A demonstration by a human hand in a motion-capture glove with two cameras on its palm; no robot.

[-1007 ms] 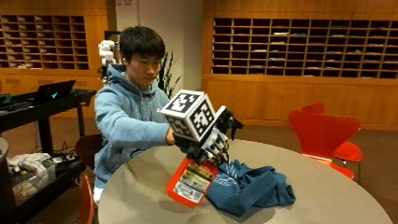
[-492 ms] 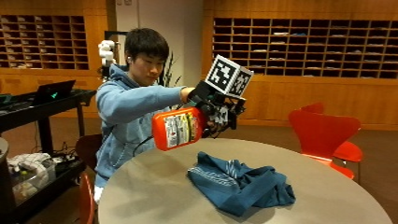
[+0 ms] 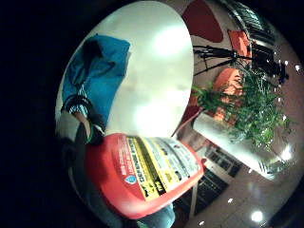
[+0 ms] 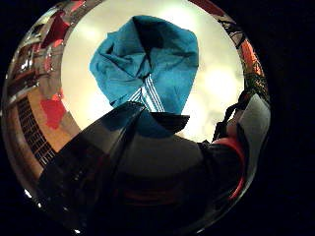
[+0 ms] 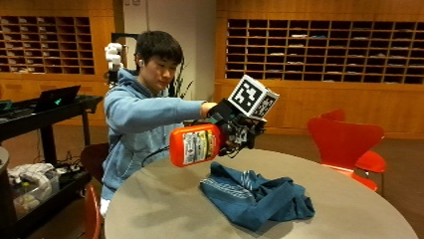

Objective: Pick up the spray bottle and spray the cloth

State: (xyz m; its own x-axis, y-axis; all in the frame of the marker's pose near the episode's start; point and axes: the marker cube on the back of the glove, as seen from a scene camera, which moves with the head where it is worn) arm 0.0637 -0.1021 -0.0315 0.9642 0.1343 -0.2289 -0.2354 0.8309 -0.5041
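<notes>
My hand (image 5: 240, 133) grips the bottle (image 5: 193, 145) above the table (image 5: 152, 209), fingers seemingly curled round it. The cloth (image 5: 255, 195) lies bunched on the table.

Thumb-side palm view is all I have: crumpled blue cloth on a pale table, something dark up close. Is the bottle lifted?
Observer: Yes. In the outside view the black-gloved right hand holds the red plastic spray bottle in the air above the round grey table.
Operator: Where is the cloth relative to it?
Observer: The crumpled blue cloth lies on the table below the hand, apart from the bottle.
Operator: Any label visible?
Observer: The little-finger palm view shows a yellow and white label on the bottle's red side.
</notes>
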